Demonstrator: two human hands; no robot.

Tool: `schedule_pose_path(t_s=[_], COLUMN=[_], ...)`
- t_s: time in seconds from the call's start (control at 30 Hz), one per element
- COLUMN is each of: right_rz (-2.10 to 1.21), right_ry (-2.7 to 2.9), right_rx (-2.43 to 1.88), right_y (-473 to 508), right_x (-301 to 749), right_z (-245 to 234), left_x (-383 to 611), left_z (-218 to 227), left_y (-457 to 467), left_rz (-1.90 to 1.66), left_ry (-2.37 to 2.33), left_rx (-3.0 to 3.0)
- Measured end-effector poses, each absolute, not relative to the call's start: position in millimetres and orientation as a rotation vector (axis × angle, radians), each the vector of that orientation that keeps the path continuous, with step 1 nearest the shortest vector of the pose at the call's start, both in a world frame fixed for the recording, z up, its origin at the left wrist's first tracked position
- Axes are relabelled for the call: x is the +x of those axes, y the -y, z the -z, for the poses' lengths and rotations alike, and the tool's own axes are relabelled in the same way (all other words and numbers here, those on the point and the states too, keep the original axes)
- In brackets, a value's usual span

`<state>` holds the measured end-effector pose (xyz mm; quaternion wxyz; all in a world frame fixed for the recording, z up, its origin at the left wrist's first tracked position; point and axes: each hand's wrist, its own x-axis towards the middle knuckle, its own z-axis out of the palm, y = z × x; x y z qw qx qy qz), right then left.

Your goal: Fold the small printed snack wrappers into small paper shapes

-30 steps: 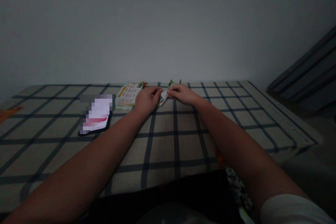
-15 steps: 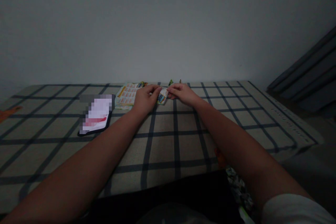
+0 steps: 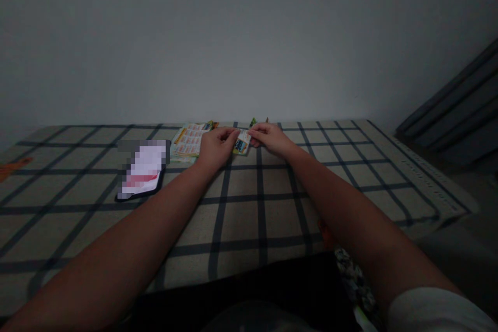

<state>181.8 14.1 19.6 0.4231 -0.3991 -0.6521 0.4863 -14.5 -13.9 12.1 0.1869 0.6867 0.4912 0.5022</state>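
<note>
A small printed piece of paper (image 3: 241, 143), white with blue, yellow and green print, is held between my two hands above the far part of the table. My left hand (image 3: 218, 146) pinches its left side between thumb and fingers. From the other side, my right hand (image 3: 270, 138) grips the upper right edge with its fingertips. Whether the paper is a single sheet or folded, I cannot tell. Left of my left hand lie printed sheets (image 3: 190, 140) with rows of small pictures, partly covered by that hand. Small green scraps (image 3: 253, 121) show behind my right hand.
A phone (image 3: 143, 168) with a lit, blurred screen lies left of my left forearm. The checked tablecloth (image 3: 241, 218) covers the table, which meets a grey wall (image 3: 249, 41). A dark pleated curtain (image 3: 459, 109) hangs at the right. Orange patches show at the far left.
The paper between my hands has turned slightly, so its printed face sits a little straighter. Both hands keep their hold and have barely moved.
</note>
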Motion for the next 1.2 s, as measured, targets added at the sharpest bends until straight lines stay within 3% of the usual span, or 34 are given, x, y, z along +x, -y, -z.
schedule_pose_path(t_s=[0.53,0.8,1.2], right_rz=[-1.149,-1.171,-1.234], right_ry=[1.719,1.634,1.679], right_rx=[-0.959,-0.972,-0.993], right_y=[-18,-19,-19], right_x=[185,185,183], right_z=[-15,-15,-14], left_x=[-12,-14,-16], left_z=[-12,-6,-12], left_y=[6,7,6], left_rz=[-1.329,-1.190,-1.329], left_ry=[-1.149,-1.197,-1.267], left_rx=[1.547,1.694,1.829])
